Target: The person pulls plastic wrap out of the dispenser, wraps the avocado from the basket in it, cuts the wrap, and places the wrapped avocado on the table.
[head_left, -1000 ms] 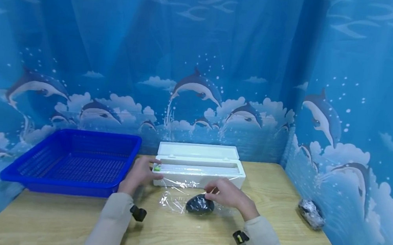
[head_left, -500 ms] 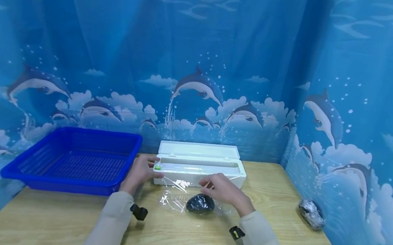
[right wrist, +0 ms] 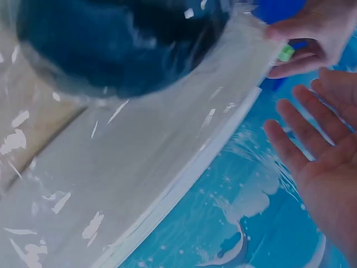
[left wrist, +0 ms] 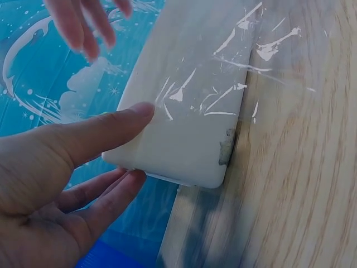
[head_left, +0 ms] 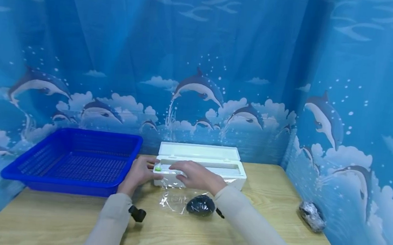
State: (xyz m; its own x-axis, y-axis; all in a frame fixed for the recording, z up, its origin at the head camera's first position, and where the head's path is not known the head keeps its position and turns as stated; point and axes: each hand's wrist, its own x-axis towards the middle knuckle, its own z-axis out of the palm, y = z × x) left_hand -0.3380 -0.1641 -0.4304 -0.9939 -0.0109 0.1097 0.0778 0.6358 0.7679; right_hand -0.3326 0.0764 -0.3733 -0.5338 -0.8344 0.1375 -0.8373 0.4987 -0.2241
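Observation:
A white cling film dispenser box (head_left: 237, 182) lies on the table with its lid raised at the back. My left hand (head_left: 140, 173) grips its left end; the left wrist view shows the thumb (left wrist: 134, 114) on one face and fingers beneath. At that end sits a small green slider (head_left: 158, 169). My right hand (head_left: 195, 174) hovers over the box's left half, its fingers (right wrist: 295, 128) spread and holding nothing. Clear film (head_left: 171, 202) runs from the box over the table. A dark oval object (head_left: 200, 205) lies at the film, below my right wrist.
To the left stands a blue plastic basket (head_left: 69, 186), close to my left forearm. A silvery wrapped lump (head_left: 312, 215) lies near the table's right edge. A dolphin-printed curtain (head_left: 202, 60) hangs behind and to the right of the wooden table (head_left: 171, 240).
My right hand has let go of the film near the dark object and moved left and forward over the box. The left hand stays at the box's end.

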